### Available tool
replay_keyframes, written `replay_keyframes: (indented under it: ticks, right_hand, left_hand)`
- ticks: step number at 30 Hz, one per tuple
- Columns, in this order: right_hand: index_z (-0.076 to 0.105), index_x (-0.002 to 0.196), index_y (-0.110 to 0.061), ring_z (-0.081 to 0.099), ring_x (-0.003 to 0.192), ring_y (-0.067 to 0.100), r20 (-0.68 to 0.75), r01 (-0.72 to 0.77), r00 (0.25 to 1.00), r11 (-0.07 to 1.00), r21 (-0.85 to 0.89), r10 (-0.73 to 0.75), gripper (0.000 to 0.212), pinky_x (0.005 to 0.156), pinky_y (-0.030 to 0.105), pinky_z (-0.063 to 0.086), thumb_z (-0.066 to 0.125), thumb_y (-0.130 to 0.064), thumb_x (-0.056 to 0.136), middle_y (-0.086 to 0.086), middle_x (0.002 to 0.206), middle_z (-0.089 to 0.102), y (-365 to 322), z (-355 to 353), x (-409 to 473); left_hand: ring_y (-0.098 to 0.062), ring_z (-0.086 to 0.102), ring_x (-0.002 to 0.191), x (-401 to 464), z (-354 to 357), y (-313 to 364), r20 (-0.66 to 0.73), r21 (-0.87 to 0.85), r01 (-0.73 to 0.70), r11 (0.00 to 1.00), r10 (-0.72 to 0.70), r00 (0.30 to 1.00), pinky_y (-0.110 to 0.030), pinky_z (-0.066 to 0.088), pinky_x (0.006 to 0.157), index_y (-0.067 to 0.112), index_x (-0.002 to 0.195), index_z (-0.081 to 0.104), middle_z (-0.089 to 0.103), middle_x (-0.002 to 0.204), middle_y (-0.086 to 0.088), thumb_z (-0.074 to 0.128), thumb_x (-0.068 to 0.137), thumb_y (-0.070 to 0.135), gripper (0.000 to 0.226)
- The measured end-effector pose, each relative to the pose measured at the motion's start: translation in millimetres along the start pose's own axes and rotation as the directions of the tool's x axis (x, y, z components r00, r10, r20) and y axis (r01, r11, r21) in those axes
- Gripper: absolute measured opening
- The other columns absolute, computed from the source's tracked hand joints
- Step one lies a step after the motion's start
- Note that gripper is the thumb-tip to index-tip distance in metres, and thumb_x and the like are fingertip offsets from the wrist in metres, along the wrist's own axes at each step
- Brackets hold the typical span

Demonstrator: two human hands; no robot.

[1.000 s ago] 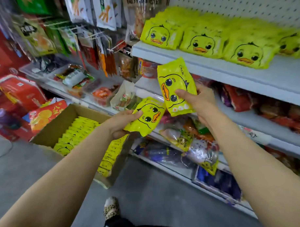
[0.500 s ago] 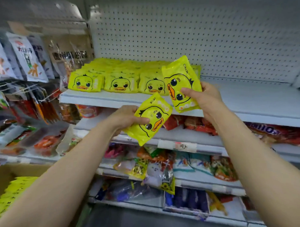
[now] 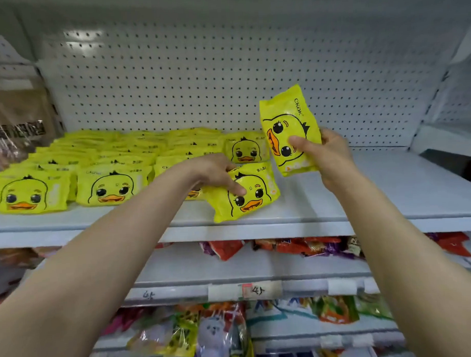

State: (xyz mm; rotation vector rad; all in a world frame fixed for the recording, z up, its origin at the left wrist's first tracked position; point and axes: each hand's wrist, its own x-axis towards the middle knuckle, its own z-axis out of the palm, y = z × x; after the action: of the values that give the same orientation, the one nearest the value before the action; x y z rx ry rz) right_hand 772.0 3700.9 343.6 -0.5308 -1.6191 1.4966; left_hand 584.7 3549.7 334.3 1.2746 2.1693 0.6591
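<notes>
Stocking step: by my judgement, one pack is being added at the right end of the rows on the white metal shelf, and a second waits its turn.
Left hand: the left hand pinches the tilted yellow plastic duck-face pack, thumb on the print and fingers behind its top edge, a hold that suits laying it face-up.
Tilted pack: low over the shelf's front edge, just right of the front row. Whether it touches the shelf I cannot tell.
Right hand: the right hand grips the upright yellow plastic duck-face pack, thumb across the print and fingers curled behind.
Upright pack: above the shelf's bare right part, clear of the left hand's work.
Rows: flat yellow duck packs fill the shelf's left and middle, faces up for shoppers.
Backing: white perforated pegboard behind the shelf.
Below the shelf: red and purple snack bags.
</notes>
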Motion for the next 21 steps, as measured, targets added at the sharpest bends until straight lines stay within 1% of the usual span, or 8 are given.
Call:
replay_keyframes:
  ticks: [2,4,6,9,13,15,18,21]
  right_hand:
    - [0.067,0.094,-0.014,0.073,0.065,0.016,-0.014,0.013,1.0,1.0,-0.008,-0.013,0.022,0.047,0.029,0.055,0.079,-0.006,0.077,-0.005,0.078,0.075,6,-1,21]
    - [0.068,0.095,-0.015,0.073,0.068,0.015,-0.039,0.022,0.999,1.0,-0.003,-0.023,0.023,0.049,0.028,0.055,0.08,-0.007,0.077,-0.004,0.08,0.076,15,-2,40]
    - [0.07,0.1,-0.013,0.074,0.073,0.015,-0.069,0.034,0.997,0.999,-0.011,-0.035,0.027,0.053,0.027,0.056,0.081,-0.009,0.076,-0.002,0.085,0.076,24,-4,57]
    - [0.07,0.103,-0.01,0.073,0.073,0.013,-0.101,0.023,0.995,1.0,-0.02,-0.025,0.031,0.055,0.026,0.056,0.082,-0.011,0.075,-0.003,0.085,0.076,37,-12,75]
    - [0.071,0.101,-0.011,0.074,0.075,0.014,-0.123,0.007,0.992,0.999,-0.046,-0.013,0.03,0.057,0.027,0.056,0.084,-0.013,0.073,-0.002,0.087,0.077,46,-29,94]
    - [0.071,0.1,-0.011,0.073,0.074,0.014,-0.125,-0.002,0.992,0.998,-0.057,-0.005,0.029,0.056,0.028,0.057,0.083,-0.013,0.074,-0.002,0.086,0.076,47,-36,105]
    - [0.071,0.096,-0.014,0.074,0.075,0.015,-0.094,-0.012,0.996,0.997,-0.071,0.005,0.026,0.058,0.029,0.058,0.084,-0.013,0.074,-0.002,0.086,0.077,44,-42,117]
    - [0.071,0.093,-0.017,0.074,0.075,0.013,-0.062,-0.01,0.998,0.997,-0.079,0.005,0.023,0.058,0.027,0.057,0.083,-0.014,0.074,-0.004,0.084,0.077,43,-42,128]
  left_hand:
    - [-0.025,0.054,0.122,33,-7,5,0.012,0.109,0.002,0.994,-0.003,1.0,-0.044,0.044,0.104,0.02,0.129,0.06,0.059,0.132,-0.002,0.088,0.059,0.046,0.08]
    - [-0.026,0.046,0.13,66,-12,8,0.005,0.168,-0.012,0.986,0.012,1.0,-0.042,0.04,0.108,0.017,0.137,0.051,0.049,0.143,-0.004,0.087,0.063,0.043,0.086]
    - [-0.025,0.043,0.133,89,-16,13,-0.01,0.22,-0.038,0.975,0.041,0.999,-0.041,0.038,0.109,0.014,0.142,0.045,0.044,0.147,-0.004,0.085,0.067,0.04,0.089]
    - [-0.023,0.045,0.13,117,-22,14,-0.007,0.284,-0.079,0.956,0.084,0.996,-0.037,0.04,0.106,0.015,0.139,0.048,0.047,0.143,-0.002,0.084,0.069,0.038,0.082]
    - [-0.02,0.047,0.126,147,-31,11,-0.029,0.363,-0.104,0.926,0.123,0.992,-0.037,0.042,0.103,0.021,0.127,0.054,0.05,0.134,0.0,0.084,0.069,0.037,0.068]
    - [-0.02,0.048,0.122,159,-35,9,-0.072,0.393,-0.094,0.915,0.132,0.989,-0.034,0.043,0.099,0.02,0.127,0.053,0.052,0.132,0.0,0.084,0.07,0.037,0.068]
    - [-0.017,0.047,0.105,169,-39,6,-0.132,0.421,-0.079,0.903,0.148,0.98,-0.029,0.041,0.084,0.023,0.129,0.05,0.053,0.127,-0.002,0.084,0.069,0.035,0.07]
    - [-0.018,0.047,0.106,175,-43,4,-0.187,0.419,-0.072,0.905,0.164,0.969,-0.026,0.037,0.081,0.024,0.129,0.052,0.054,0.126,-0.001,0.084,0.07,0.03,0.067]
